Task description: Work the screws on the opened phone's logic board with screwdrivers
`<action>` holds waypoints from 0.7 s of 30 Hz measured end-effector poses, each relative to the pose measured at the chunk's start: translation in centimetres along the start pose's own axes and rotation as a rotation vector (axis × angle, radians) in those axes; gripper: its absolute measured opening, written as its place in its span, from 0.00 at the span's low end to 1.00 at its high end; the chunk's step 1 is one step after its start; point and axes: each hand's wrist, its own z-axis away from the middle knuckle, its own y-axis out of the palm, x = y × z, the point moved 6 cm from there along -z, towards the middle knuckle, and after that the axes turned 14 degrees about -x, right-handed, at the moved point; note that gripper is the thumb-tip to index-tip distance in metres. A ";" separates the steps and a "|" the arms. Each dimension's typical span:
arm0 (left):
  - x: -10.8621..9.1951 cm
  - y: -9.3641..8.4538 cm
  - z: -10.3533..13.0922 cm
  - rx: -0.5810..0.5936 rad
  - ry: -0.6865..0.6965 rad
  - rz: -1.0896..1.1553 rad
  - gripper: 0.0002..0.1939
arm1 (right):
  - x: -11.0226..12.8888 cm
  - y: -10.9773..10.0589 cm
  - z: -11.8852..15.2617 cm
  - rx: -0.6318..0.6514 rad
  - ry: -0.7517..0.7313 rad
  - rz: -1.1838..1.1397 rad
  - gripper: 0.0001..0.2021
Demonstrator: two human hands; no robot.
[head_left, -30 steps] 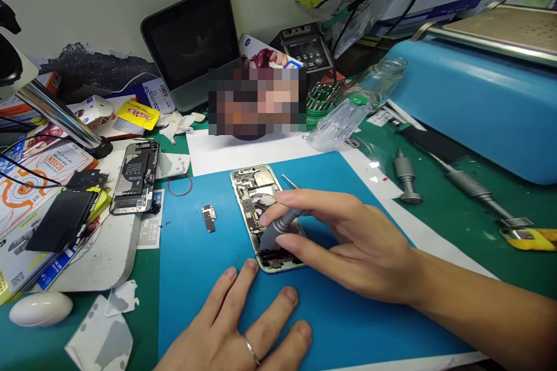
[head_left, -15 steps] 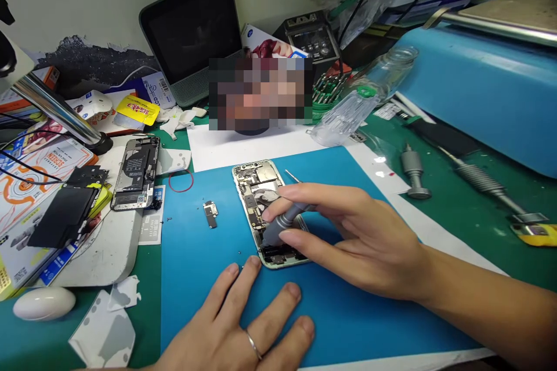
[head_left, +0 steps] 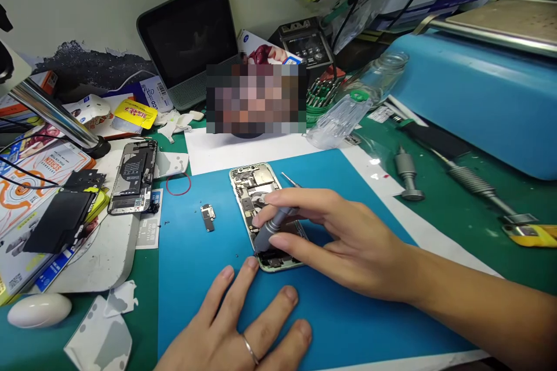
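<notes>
An opened phone [head_left: 249,194] lies on the blue mat, its inner boards showing. My right hand [head_left: 343,237] is closed around a grey screwdriver [head_left: 274,227], tilted with its lower end at the phone's lower left corner. The driver's tip is too small to make out. My left hand [head_left: 256,324] rests on the mat with fingers spread, its index fingertip at that same corner. Left of the phone lies a small metal bracket [head_left: 208,217], with tiny dark screws [head_left: 236,255] nearby. Beyond my right fingers a thin metal tip [head_left: 290,179] shows; the rest is hidden.
A detached phone screen [head_left: 133,177] rests on a white stand base [head_left: 104,266] at the left. A red rubber band [head_left: 178,184] lies at the mat's edge. On the right stands another grey screwdriver [head_left: 407,174], near a clear plastic bottle [head_left: 342,119].
The view has shifted slightly. The screwdriver's lower end has moved a little left and down to the phone's corner, closer to my left index finger.
</notes>
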 end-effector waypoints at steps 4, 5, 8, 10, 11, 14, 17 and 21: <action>0.0 0.0 0.0 0.000 0.005 -0.025 0.23 | -0.1 -0.1 -0.2 -0.019 0.004 0.057 0.19; 0.0 0.1 0.0 -0.001 0.006 -0.026 0.22 | -0.1 -0.1 -0.2 -0.023 0.004 0.066 0.19; -0.1 0.1 0.0 -0.015 0.006 -0.024 0.22 | -0.2 -0.3 -0.2 -0.028 0.003 0.075 0.20; -0.2 0.1 -0.1 -0.019 0.011 -0.022 0.22 | -0.2 -0.4 -0.1 -0.034 0.004 0.073 0.20; -0.2 0.1 -0.1 -0.010 0.016 -0.022 0.22 | -0.3 -0.4 0.0 -0.039 0.006 0.070 0.20; -0.1 0.2 -0.1 0.027 0.025 -0.018 0.23 | -0.3 -0.5 0.0 -0.050 0.010 0.070 0.21; -0.1 0.1 -0.1 0.026 0.024 -0.013 0.23 | -0.3 -0.5 0.0 -0.063 0.004 0.082 0.21; -0.1 0.0 -0.1 0.008 0.012 -0.024 0.23 | -0.3 -0.8 0.0 -0.089 -0.013 0.074 0.23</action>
